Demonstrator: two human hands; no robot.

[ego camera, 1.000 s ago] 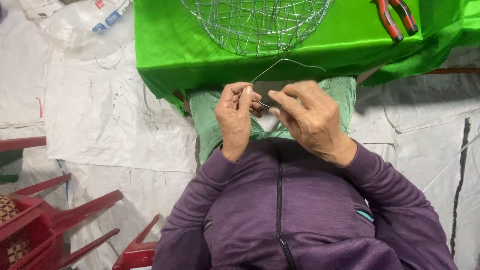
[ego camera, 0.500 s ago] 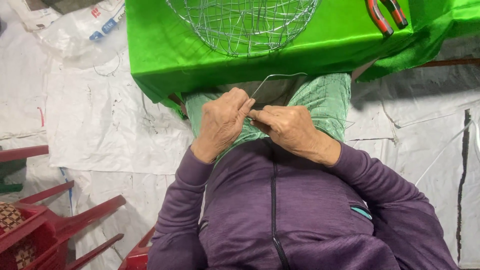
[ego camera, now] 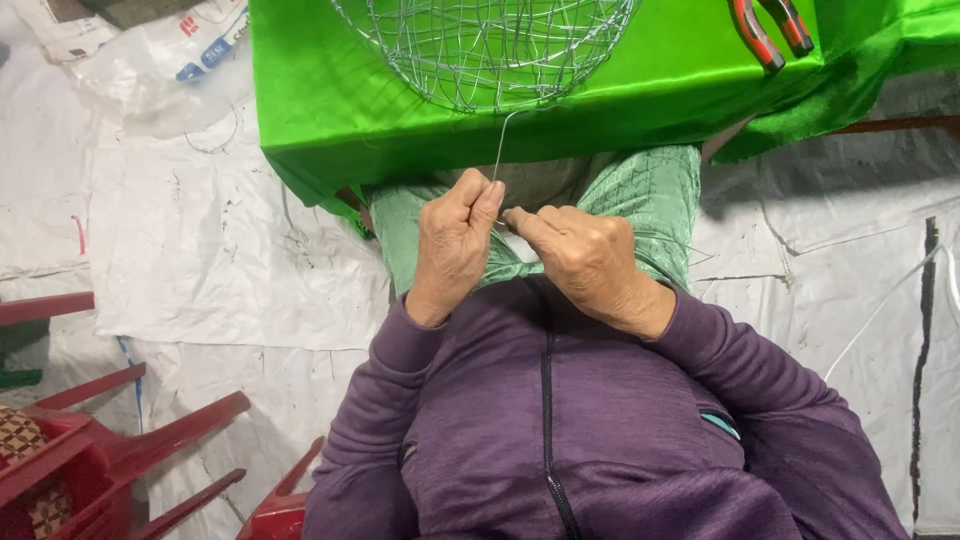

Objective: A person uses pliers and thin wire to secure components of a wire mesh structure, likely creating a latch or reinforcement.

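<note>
Red plastic chair (ego camera: 110, 450), far left of hands. Left hand (ego camera: 455, 240) and right hand (ego camera: 580, 255): both pinched shut on thin grey wire (ego camera: 497, 150) over the lap, apparently mid-bend; next needs firm, controlled twisting. Round wire-mesh basket (ego camera: 490, 50) ahead on green cloth (ego camera: 330, 110). Red-handled pliers (ego camera: 765, 30), ahead-right.
</note>
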